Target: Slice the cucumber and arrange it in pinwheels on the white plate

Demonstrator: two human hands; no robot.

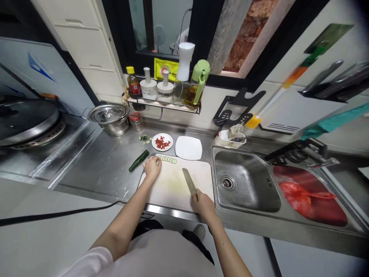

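My right hand (203, 204) is wrapped round the handle of a kitchen knife (188, 180). The blade points up and left over the white cutting board (173, 198), which shows a damp greenish patch. At the board's far left corner is my left hand (152, 167), fingers curled together beside a row of overlapping cucumber slices (168, 159). Whatever lies between those fingers is too small to make out. A dark green cucumber piece (138, 161) rests on the counter just left of that hand. Behind the board stand a plate of chopped red pieces (162, 143) and a white square plate (188, 148).
Cucumber scraps (145, 138) lie behind the cucumber piece. A lidded steel pot (111, 119) stands back left. Above, a wall shelf (164, 104) carries bottles and jars. To the right are a steel sink (248, 184) and a red plastic bag (300, 198) in the second basin.
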